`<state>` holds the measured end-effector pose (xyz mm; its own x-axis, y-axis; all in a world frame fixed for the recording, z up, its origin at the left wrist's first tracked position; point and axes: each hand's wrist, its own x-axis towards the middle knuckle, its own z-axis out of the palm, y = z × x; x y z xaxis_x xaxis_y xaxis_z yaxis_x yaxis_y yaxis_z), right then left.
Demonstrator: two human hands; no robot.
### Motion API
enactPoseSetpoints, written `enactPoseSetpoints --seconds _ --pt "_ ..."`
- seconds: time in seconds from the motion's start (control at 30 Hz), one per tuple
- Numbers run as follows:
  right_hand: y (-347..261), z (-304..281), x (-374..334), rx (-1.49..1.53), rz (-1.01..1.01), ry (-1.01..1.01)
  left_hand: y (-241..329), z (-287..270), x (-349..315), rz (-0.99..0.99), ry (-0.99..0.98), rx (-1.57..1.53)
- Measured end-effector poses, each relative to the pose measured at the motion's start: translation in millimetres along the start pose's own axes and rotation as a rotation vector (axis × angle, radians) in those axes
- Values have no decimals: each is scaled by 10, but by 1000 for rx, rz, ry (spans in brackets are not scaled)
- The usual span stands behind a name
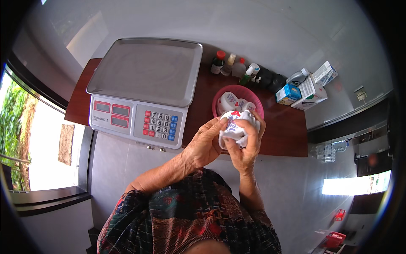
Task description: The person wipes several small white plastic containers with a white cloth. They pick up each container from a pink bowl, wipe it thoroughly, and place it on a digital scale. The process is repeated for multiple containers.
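Note:
Both hands hold a round white paper-wrapped bundle with blue print and a red mark, just in front of the pink basket. My left hand grips its left side, thumb and fingers against the paper. My right hand wraps round the right side, thumb low on the front and fingers over the top. The underside is hidden from me. Behind it, the pink basket contains several similar white wrapped bundles, partly covered by my hands.
A silver-topped weighing scale with a keypad fills the table's left. Along the wall stand small bottles, black bundles, a blue box and a white carton. The brown table's front edge lies near my body.

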<state>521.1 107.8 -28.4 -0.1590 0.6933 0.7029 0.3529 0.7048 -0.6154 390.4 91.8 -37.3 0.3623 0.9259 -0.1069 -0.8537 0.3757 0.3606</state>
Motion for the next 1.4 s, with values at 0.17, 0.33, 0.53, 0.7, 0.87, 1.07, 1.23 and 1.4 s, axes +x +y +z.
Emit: enactPoseSetpoints --seconds 0.17,0.33,0.53,0.7,0.87,1.07,1.23,1.4 --pt "80 -102 50 275 224 71 -46 56 -5 67 -24 129" --pt "111 -235 209 450 573 -19 -42 26 -31 82 -41 314" --pt "-6 -313 311 376 348 -338 45 64 -97 237 5 859" --pt "117 -217 133 709 393 -19 -24 116 -43 444 -5 702" --pt "153 -94 106 617 568 207 27 41 -29 321 11 571" --pt "-191 -144 239 122 125 119 0 -72 17 643 223 1152" --pt "-269 69 240 -241 -18 -192 11 -65 -22 702 152 1167" --pt "-46 -42 193 371 479 -245 26 -16 -79 674 177 1200"
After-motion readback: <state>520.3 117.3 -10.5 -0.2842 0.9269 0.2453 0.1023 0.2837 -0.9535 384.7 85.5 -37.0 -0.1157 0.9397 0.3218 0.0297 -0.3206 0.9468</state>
